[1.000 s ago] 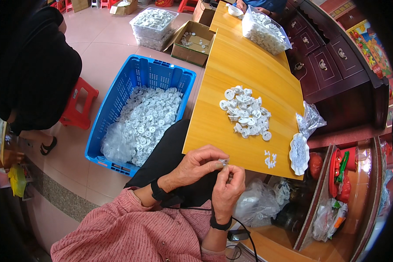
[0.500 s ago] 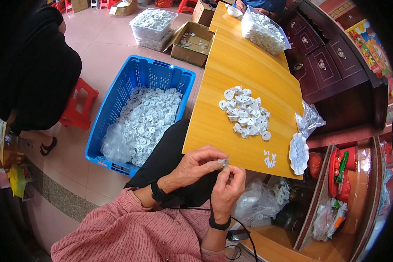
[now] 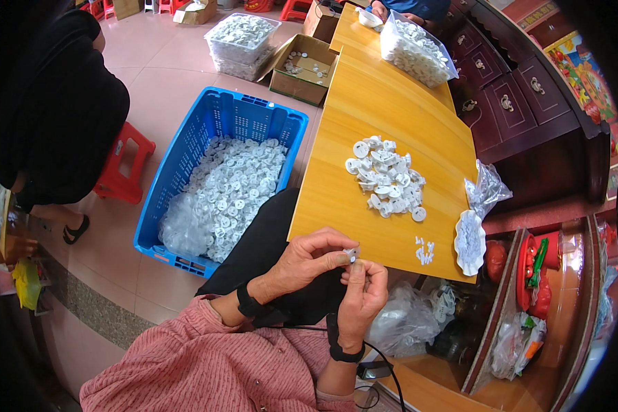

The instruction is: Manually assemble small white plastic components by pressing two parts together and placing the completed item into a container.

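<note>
My left hand (image 3: 302,264) pinches a small white plastic part (image 3: 351,253) between thumb and fingers, just off the table's near edge. At its lower side, my right hand (image 3: 364,292) is closed, thumb tip against curled fingers. Whatever lies in those right fingers is too small to make out. Beyond the hands, a pile of white round plastic parts (image 3: 388,180) lies on the wooden table (image 3: 350,103). Several tiny white pegs (image 3: 424,251) are scattered nearer the right corner. Beside them stands a white scalloped dish (image 3: 469,270) heaped with small pale pieces.
Left of the table, a blue crate (image 3: 159,182) holds many white parts. A clear tub (image 3: 390,51) of parts sits at the table's far end near another person's hand (image 3: 378,9). A cardboard box (image 3: 295,88) and red stool (image 3: 125,165) stand on the floor.
My right fingers have shifted slightly, and more of the white plastic part shows between the hands. My left hand stays nearly where it was.
</note>
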`<action>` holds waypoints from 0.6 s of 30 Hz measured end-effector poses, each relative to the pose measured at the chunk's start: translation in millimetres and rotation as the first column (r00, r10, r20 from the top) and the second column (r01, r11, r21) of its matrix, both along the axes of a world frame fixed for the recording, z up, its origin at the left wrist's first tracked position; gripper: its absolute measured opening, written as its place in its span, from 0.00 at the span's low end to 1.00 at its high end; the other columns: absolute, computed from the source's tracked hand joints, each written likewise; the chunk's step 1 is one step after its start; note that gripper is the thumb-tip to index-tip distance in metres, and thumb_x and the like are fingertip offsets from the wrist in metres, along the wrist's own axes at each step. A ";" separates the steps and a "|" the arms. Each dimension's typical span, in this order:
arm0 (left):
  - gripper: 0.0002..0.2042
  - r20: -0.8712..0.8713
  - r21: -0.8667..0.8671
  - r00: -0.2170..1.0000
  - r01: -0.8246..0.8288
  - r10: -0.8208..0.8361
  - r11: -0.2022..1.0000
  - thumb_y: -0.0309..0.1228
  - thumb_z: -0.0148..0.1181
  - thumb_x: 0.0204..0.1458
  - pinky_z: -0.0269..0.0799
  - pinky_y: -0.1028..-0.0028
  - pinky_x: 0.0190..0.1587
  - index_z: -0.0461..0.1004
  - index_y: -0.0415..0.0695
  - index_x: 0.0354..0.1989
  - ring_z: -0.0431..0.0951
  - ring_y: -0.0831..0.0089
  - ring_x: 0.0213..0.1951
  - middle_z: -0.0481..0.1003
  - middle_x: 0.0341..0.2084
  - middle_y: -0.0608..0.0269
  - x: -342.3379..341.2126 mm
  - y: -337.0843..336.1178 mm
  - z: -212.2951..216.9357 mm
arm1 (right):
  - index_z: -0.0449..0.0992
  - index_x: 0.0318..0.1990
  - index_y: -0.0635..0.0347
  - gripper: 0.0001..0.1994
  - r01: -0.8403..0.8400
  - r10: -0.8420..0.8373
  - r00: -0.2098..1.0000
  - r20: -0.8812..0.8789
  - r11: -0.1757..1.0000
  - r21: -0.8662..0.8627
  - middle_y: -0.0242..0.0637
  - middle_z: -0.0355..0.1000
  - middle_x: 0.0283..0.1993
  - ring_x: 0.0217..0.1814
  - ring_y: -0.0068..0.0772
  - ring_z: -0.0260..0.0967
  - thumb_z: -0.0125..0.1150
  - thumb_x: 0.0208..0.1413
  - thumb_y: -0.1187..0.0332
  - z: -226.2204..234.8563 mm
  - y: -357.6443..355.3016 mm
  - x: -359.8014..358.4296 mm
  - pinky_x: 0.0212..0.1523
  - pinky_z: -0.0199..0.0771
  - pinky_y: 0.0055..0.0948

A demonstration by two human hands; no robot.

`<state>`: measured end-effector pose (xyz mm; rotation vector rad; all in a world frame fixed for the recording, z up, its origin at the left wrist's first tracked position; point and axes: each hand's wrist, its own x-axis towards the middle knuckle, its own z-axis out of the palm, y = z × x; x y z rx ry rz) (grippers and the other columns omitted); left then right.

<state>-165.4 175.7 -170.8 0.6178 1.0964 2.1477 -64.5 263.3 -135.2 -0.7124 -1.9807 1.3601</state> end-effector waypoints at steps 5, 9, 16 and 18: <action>0.12 0.008 0.003 1.000 0.006 -0.006 1.000 0.24 0.60 0.61 0.75 0.77 0.50 0.77 0.38 0.52 0.77 0.79 0.47 0.76 0.45 0.66 -0.5 -0.3 -0.9 | 0.71 0.39 0.64 0.06 -0.002 0.003 1.000 0.010 0.999 -0.043 0.30 0.72 0.33 0.31 0.16 0.68 0.56 0.66 0.70 4.2 -1.5 0.0 0.34 0.72 0.18; 0.11 0.004 0.020 1.000 0.009 -0.009 1.000 0.24 0.60 0.60 0.74 0.78 0.50 0.78 0.38 0.51 0.76 0.79 0.47 0.75 0.44 0.65 -0.6 0.0 -0.9 | 0.71 0.39 0.64 0.06 0.000 0.000 1.000 0.017 0.999 -0.040 0.30 0.71 0.32 0.31 0.16 0.68 0.57 0.66 0.71 3.7 -1.3 0.0 0.34 0.71 0.18; 0.11 -0.082 -0.018 0.997 0.008 -0.009 1.000 0.24 0.61 0.60 0.74 0.79 0.49 0.78 0.39 0.51 0.76 0.78 0.47 0.75 0.44 0.64 -2.7 -2.1 1.2 | 0.72 0.39 0.64 0.06 -0.007 0.008 1.000 0.011 0.999 -0.044 0.29 0.71 0.31 0.31 0.15 0.67 0.58 0.65 0.71 3.8 -1.7 -1.1 0.34 0.71 0.17; 0.11 -0.075 -0.011 0.997 0.009 -0.010 1.000 0.24 0.61 0.60 0.73 0.79 0.49 0.78 0.39 0.51 0.76 0.77 0.47 0.75 0.45 0.64 -2.9 -2.7 1.3 | 0.72 0.39 0.64 0.06 -0.007 -0.001 0.999 -0.043 0.986 -0.169 0.29 0.71 0.31 0.31 0.15 0.67 0.58 0.65 0.71 3.5 -2.2 -1.4 0.34 0.70 0.17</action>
